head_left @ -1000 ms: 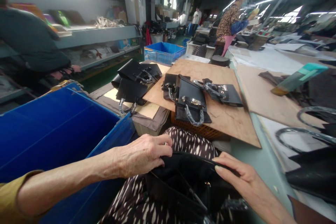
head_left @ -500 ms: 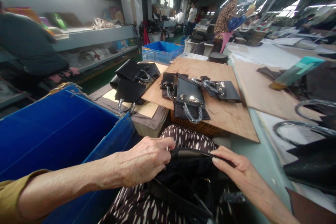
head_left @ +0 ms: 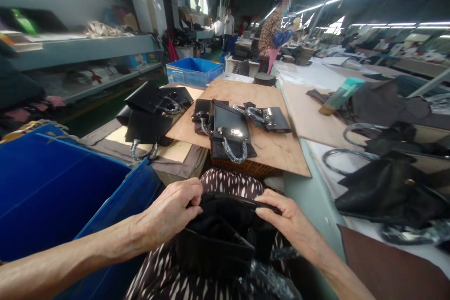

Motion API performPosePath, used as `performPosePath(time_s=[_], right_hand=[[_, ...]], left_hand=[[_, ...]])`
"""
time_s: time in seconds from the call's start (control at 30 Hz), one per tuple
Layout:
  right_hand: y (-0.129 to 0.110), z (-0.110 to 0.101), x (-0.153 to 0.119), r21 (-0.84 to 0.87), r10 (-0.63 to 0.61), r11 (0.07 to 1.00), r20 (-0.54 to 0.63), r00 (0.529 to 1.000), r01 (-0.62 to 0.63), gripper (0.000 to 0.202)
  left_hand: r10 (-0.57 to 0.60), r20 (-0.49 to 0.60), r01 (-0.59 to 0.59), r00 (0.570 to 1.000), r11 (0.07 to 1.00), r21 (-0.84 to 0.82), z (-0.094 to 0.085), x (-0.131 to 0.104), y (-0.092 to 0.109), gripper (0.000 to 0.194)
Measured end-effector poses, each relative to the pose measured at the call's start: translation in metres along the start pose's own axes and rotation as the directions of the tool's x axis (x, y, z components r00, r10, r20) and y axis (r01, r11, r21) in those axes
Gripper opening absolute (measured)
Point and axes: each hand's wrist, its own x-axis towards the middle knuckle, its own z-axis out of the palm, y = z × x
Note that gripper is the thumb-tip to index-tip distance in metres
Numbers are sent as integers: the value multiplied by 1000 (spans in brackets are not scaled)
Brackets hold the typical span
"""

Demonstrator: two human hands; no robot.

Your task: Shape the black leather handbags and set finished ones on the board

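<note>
Both hands are gripping the open top of a black handbag (head_left: 225,234) lying on the lap.

The left hand (head_left: 172,211) is curling its fingers (head_left: 191,193) closed over the near-left rim of the bag's mouth, while the right hand (head_left: 290,222) is pinching the right rim with its fingers (head_left: 267,199) bent over the edge. The bag is resting on a spotted skirt (head_left: 232,180), its mouth gaping between the two hands. A blue crate (head_left: 70,192) is standing just to the left. Ahead, finished black bags (head_left: 228,133) are lying on a brown board (head_left: 277,145), beside the desk (head_left: 309,197), where more bags (head_left: 390,190) are lying.
</note>
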Motion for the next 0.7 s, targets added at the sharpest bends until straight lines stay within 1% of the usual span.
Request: performPosePath(time_s=[0.2,0.27,0.33,0.43,0.57,0.63,0.7], right_hand=[[-6,2,2,-70,24,997,-12,1000,-25,10],[-9,2,3,-95,23,995,5,1000,-22,9],[-12,3,3,-109,15,994,29,999,-12,12],[-13,2,5,-106,-6,994,37,999,10,19],[-10,2,7,-102,-15,995,25,1000,18,19],[-9,2,7,-106,-15,994,34,999,18,19],[-9,2,7,-121,-10,993,46,999,15,20]], left_hand=[[47,34,-45,998,998,-38,2,1,5,17],[61,47,-59,997,997,-51,2,1,5,16],[62,57,-58,996,996,-64,3,1,4,16],[24,71,-17,997,996,-90,4,1,1,15],[-56,87,69,995,986,-154,4,3,-1,12],[-81,124,108,989,968,-228,2,5,-1,10],[-101,180,153,979,940,-304,0,7,-1,15]])
